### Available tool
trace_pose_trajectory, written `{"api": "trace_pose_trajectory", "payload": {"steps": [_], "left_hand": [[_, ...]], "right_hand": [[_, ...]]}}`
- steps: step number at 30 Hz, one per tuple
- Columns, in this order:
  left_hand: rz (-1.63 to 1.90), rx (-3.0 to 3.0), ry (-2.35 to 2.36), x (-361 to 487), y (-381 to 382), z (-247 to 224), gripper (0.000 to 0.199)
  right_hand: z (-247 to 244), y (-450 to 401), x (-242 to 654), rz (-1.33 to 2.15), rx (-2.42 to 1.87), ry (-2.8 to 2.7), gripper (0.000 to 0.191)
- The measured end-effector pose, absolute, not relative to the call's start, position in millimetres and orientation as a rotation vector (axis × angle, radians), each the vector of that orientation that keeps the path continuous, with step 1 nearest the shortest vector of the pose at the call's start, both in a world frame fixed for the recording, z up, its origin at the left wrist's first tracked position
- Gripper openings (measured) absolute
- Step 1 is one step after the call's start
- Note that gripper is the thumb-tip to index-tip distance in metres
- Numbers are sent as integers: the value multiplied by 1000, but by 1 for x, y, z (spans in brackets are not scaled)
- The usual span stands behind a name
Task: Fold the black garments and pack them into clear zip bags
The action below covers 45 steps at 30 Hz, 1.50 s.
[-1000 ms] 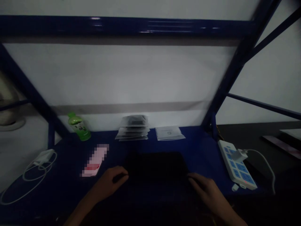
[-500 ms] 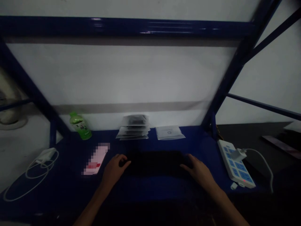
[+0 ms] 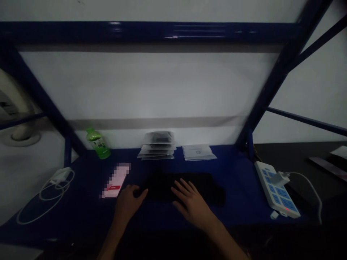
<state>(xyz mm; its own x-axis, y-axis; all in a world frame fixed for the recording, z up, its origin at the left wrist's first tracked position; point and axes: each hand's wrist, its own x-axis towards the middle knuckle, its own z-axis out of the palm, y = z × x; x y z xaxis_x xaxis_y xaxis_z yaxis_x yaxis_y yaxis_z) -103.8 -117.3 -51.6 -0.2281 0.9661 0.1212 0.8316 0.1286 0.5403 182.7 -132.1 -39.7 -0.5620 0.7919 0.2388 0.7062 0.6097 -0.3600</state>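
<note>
1. The black cloth (image 3: 187, 187) lies flat on the blue bench (image 3: 238, 191), near its front edge and roughly midway along it. The scene is too dark to tell what kind of cloth it is or whether it is folded.
2. The left grip (image 3: 127, 206) sits at the cloth's left end, its curled fingers (image 3: 141, 193) touching the edge. It is partly closed, but I cannot tell whether it is pinching the cloth.
3. The right grip (image 3: 192, 204) is open, with its spread fingers (image 3: 181, 186) resting on top of the cloth, right of centre. It is not closed on anything.
4. Just left of the left grip, a pixelated pink-and-white packet (image 3: 116, 180) lies slanted on the bench, too blurred to read.
5. Along the back of the bench, from left to right, are a green-labelled plastic bottle (image 3: 97, 144), upright, a stack of clear bags (image 3: 158, 146) with dark contents, and a flat clear bag (image 3: 198, 152) holding a white sheet.
6. At the bench's right end lies a white power strip (image 3: 275, 189) with blue panels and a plug in it. At the left end lies a white charger (image 3: 61, 176) with its looped cable (image 3: 46, 206).
</note>
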Motion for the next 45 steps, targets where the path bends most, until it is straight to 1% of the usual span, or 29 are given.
{"api": "trace_pose_trajectory", "payload": {"steps": [5,8,11,14,16,18,22,25,28,31,33,36,38,40,42,44,45], "left_hand": [[932,1587,1975,-89,-117,-41,27],[1032,1454,1933,-87,-114,-37,21],[1176,1301,1901,-90,-107,-36,21],[1290,1160,1828,-82,-101,-31,24],[1354,1195,1831,-64,-101,-25,26],[1385,1374,1829,-36,-106,-21,26],[1212,2061,1486,18,-121,-34,17],[929,2498,1298,35,-127,-52,27],[755,2639,1279,35,-128,-61,32],[696,2645,1280,32,-129,-55,31],[691,2611,1252,30,-130,-47,25],[825,2501,1229,23,-134,-35,19],[996,2339,1379,13,-135,-32,21],[1088,2126,1670,0,-133,-34,26],[991,1973,1926,-11,-130,-39,35],[809,1929,2022,-17,-126,-43,41],[736,1931,2024,-17,-124,-44,41]], "right_hand": [[-40,-133,178,455,-1231,-2493,49],[-34,-133,197,425,-1247,-2464,48],[-33,-131,232,275,-1352,-2386,46],[-41,-130,264,240,-1417,-2390,46],[-49,-131,275,270,-1426,-2400,46],[-56,-132,278,295,-1428,-2388,46],[-65,-133,275,297,-1420,-2351,46],[-67,-132,276,298,-1403,-2337,45],[-68,-131,277,310,-1402,-2341,45],[-68,-132,277,303,-1411,-2352,46],[-67,-133,276,296,-1414,-2349,46],[-65,-134,274,291,-1412,-2338,46],[-65,-134,274,289,-1420,-2343,46],[-65,-134,274,287,-1434,-2358,46],[-67,-134,274,282,-1445,-2367,46],[-69,-133,274,275,-1451,-2368,47],[-70,-133,274,272,-1452,-2369,47]]}}
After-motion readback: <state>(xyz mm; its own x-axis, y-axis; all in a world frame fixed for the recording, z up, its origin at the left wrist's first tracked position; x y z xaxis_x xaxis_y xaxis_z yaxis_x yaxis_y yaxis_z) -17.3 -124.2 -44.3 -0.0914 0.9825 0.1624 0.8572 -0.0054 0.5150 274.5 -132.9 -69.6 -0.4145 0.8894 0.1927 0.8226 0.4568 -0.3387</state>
